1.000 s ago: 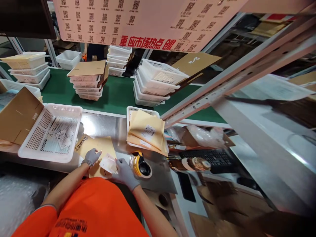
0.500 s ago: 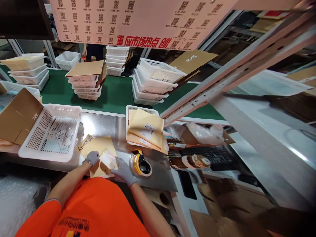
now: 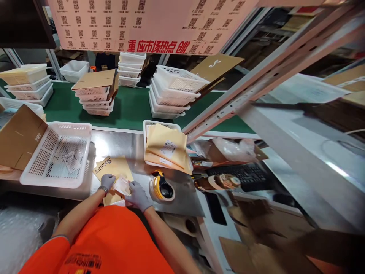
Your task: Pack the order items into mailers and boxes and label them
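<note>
Both gloved hands are on one small pale packet (image 3: 122, 185) at the near edge of the desk (image 3: 119, 144). The left hand (image 3: 107, 182) pinches its left edge and the right hand (image 3: 137, 195) its right, fingers closed on it. Its long axis runs hand to hand. Under it lies one yellow envelope (image 3: 114, 168), printed end pointing far-left at one white basket (image 3: 57, 127). Just right sits one yellow-black dispenser (image 3: 161, 187). Beyond it is one tray (image 3: 148, 125) of envelopes, with a keyboard (image 3: 242, 175) further right.
</note>
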Demonstrator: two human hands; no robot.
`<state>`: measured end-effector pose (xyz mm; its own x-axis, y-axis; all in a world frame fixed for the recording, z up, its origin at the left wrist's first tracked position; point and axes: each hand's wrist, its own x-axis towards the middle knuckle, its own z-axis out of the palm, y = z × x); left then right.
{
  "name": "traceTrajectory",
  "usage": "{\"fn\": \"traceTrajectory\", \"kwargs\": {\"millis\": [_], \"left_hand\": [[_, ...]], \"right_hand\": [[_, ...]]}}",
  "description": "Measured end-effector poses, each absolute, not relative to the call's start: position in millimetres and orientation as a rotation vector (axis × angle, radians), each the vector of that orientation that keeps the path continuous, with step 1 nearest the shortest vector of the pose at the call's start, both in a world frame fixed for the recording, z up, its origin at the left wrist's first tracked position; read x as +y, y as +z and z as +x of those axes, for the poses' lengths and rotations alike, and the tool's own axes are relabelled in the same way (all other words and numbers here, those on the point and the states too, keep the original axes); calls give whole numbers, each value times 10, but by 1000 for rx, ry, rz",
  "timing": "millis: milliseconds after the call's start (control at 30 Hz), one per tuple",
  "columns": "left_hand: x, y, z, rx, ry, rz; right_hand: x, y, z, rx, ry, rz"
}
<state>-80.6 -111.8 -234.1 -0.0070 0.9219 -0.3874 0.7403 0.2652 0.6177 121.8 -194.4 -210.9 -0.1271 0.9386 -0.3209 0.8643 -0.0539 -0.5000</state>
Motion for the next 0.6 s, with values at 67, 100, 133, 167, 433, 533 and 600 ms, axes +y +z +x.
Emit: {"fn": "traceTrajectory", "kwargs": {"millis": [67, 100, 133, 167, 433, 533, 600], "left_hand": [[-1180, -2266, -815, 1722, 281, 1639], [-1220, -2224, -828, 1673, 261, 1711], [-1261, -2181, -844, 1618, 233, 1784], [-1300, -2141, -860, 1561, 196, 1852], [-1498, -1973, -739, 1283, -45, 2142], [-1512, -1927, -707, 1224, -48, 2184], [-1488, -1882, -734, 1257, -22, 2187]], "right_hand": [[-1904, -2083, 1183, -2111, 896, -2024], [-1891, -2079, 1169, -2078, 902, -2056], [-1885, -2082, 1156, -2015, 913, -2093], [-1886, -2090, 1144, -1943, 921, -2129], [-1900, -2116, 930, -1939, 754, -2014], [-1830, -2067, 973, -1792, 865, -2011], [-1815, -2032, 1104, -1629, 966, -1952]]}}
